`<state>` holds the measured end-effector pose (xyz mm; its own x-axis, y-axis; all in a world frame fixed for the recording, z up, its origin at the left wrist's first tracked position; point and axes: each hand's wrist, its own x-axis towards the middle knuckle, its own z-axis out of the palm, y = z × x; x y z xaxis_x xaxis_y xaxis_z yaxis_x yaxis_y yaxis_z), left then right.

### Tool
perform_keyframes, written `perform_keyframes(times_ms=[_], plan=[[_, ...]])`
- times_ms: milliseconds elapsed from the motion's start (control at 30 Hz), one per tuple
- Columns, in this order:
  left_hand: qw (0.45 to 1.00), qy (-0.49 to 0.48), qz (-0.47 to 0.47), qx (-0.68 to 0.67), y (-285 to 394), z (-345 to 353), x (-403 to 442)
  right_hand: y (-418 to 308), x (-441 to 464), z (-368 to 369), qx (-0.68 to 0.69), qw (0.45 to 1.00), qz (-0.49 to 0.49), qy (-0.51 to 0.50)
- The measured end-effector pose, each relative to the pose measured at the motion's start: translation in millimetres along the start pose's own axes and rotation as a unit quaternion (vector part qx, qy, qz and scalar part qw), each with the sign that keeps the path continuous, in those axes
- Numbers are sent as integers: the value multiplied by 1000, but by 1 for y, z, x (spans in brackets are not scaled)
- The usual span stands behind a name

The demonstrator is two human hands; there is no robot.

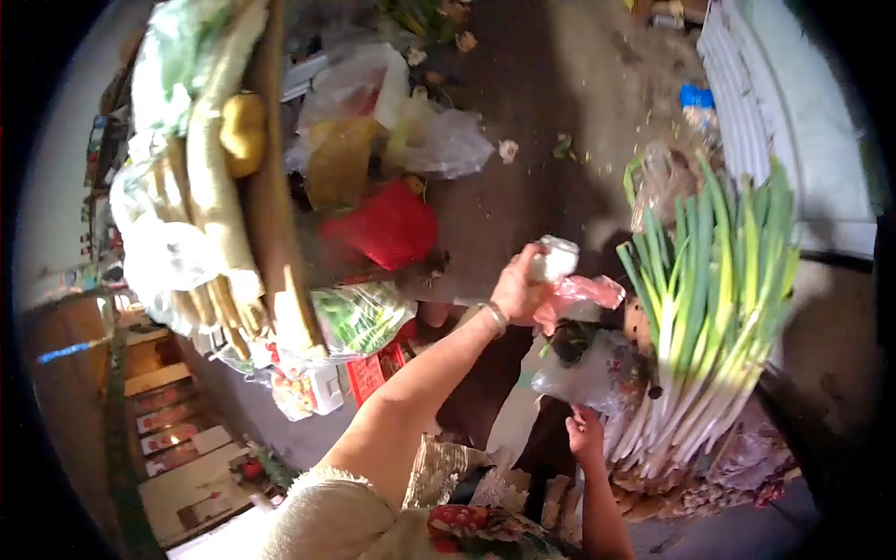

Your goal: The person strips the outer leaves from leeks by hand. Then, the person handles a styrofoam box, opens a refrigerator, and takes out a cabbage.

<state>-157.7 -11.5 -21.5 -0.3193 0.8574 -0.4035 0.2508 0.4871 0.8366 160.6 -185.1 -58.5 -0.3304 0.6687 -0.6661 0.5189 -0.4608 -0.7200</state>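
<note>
My left hand, with a bracelet at the wrist, is closed around a crumpled white bundle. A thin pink plastic bag hangs from the same hand. Lower down, my right hand is closed at the bottom edge of a clear plastic bag with dark and green contents. Just right of that bag lies a large bunch of green onions, white ends towards me.
At left, long pale items and a yellow fruit lie near a wooden edge. A red bag, clear bags and bagged greens are nearby. Scraps dot the brown floor. A brown bag lies beyond the onions.
</note>
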Motion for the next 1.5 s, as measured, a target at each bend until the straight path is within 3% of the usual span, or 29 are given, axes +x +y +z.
perform_keyframes(times_ms=[33,67,167,200,300,367,400,467,500,533,567,667,733,867,933,1067,1167,1267,1433,1500], plan=[[996,25,4,90,28,-16,-6,-5,-4,-6,65,998,-1,-6],[998,44,-27,43,56,-29,-12,-18,-3,-16,30,999,-4,-13],[989,110,-47,93,74,-57,-9,-53,3,-43,50,998,10,-38],[994,83,-15,71,18,-59,10,-57,8,-50,42,998,3,-36],[987,110,-76,84,89,-73,8,-79,20,-73,11,999,41,-26],[968,111,112,195,-6,-66,49,-91,30,-91,-35,999,30,-26],[966,144,119,177,-12,-67,65,-95,36,-96,-42,998,27,-28],[980,192,-33,-28,42,-84,75,-103,40,-100,-56,998,-9,-6],[980,194,-37,-29,86,-104,74,-121,42,-100,-58,998,-7,-9],[967,184,-77,-158,129,-122,73,-138,41,-100,-5,1000,23,-4],[963,173,-89,-185,140,-135,79,-158,38,-101,48,997,54,1],[960,189,-100,-179,105,-170,110,-215,32,-104,60,991,115,-27],[950,278,-106,-97,60,-192,129,-250,31,-99,74,990,122,-21],[877,443,-150,112,-6,-223,143,-294,50,-97,48,994,93,-23],[879,414,-185,149,-11,-218,141,-294,65,-101,39,997,58,-43],[907,295,-237,183,4,-187,129,-371,103,-102,13,998,51,-22],[915,285,-237,157,-5,-169,127,-411,136,-95,13,1000,7,-16],[920,214,-286,160,14,-173,130,-444,182,-79,39,997,-14,-72],[888,230,-377,129,52,-195,168,-476,264,-43,56,982,-48,-174],[869,257,-403,124,66,-200,192,-468,291,-25,122,971,21,-203]])
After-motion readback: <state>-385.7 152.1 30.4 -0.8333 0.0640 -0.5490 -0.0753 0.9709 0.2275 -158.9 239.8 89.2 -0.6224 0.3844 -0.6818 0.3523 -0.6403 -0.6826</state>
